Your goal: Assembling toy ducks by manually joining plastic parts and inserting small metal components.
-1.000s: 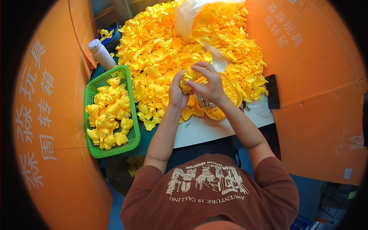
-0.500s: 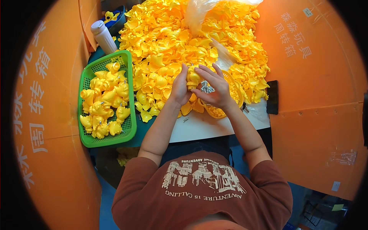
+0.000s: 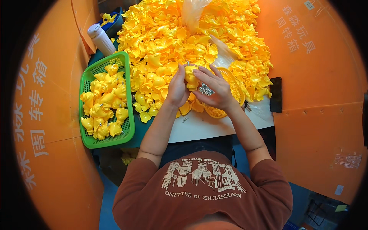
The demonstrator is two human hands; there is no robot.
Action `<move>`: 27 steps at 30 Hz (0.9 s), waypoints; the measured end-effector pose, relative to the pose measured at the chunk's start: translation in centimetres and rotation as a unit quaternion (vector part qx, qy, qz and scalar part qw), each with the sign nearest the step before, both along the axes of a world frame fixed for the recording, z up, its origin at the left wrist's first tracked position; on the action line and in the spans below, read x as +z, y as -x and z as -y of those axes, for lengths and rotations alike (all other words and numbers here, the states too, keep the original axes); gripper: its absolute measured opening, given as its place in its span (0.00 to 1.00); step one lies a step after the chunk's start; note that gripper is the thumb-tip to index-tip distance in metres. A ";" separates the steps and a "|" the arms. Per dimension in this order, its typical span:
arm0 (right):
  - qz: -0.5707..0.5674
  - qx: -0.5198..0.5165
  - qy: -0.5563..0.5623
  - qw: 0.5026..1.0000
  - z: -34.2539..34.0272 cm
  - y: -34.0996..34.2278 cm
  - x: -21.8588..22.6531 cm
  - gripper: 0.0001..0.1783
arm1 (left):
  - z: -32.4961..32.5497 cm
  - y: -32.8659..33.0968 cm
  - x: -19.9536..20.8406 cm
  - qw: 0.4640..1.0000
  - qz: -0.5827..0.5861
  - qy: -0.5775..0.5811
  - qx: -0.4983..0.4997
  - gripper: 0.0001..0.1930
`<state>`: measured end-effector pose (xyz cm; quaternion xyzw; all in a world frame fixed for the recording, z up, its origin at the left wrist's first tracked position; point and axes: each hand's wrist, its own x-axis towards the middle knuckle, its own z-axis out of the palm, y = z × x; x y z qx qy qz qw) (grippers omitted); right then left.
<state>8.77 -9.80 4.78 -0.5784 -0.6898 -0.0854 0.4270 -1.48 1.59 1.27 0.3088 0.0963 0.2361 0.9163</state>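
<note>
My left hand [image 3: 177,89] and my right hand [image 3: 217,89] are closed around a rounded yellow plastic toy part [image 3: 191,79], held upright over the near side of the table. A small metal pin sticks up from its top. My left fingers press its left side and my right fingers its right side. Beneath my right hand is a round yellow basket [image 3: 240,92] with small silver metal pieces [image 3: 206,89] in it. A big heap of loose yellow plastic shells [image 3: 161,42] lies just beyond both hands.
At the left stands a green basket [image 3: 131,115] of assembled yellow parts, some with metal pins showing. Behind it are a white bottle [image 3: 101,39] and a blue container. A dark phone [image 3: 276,94] leans by the right orange panel [image 3: 318,88]. Clear plastic film lies on the heap.
The yellow toy part has turned slightly in my hands, and its metal pin now shows more plainly at the top. My hands stay in nearly the same place; the view has shifted a little.
</note>
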 end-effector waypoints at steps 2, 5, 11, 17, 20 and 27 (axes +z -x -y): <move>-0.006 0.000 0.001 1.000 0.3 -0.1 -0.2 0.32 | 0.2 0.0 -0.3 1.000 0.006 -0.020 -0.008 0.23; -0.004 -0.003 0.000 1.000 0.5 -0.3 0.1 0.31 | 0.0 0.0 -0.3 0.998 0.026 -0.059 -0.028 0.24; 0.009 0.018 -0.017 1.000 0.3 -0.4 -0.1 0.29 | 0.8 0.1 0.5 0.998 0.032 -0.053 0.015 0.23; -0.006 0.034 -0.002 0.999 0.3 0.0 0.3 0.28 | 1.0 0.5 0.7 0.979 0.028 -0.191 0.069 0.17; -0.246 0.054 -0.055 0.966 -0.3 1.3 -0.3 0.25 | 1.3 0.5 0.7 0.979 0.048 -0.187 0.068 0.18; -0.566 0.060 0.076 0.819 -1.5 -0.1 0.4 0.16 | 1.8 0.4 0.5 0.958 0.051 -0.264 0.095 0.18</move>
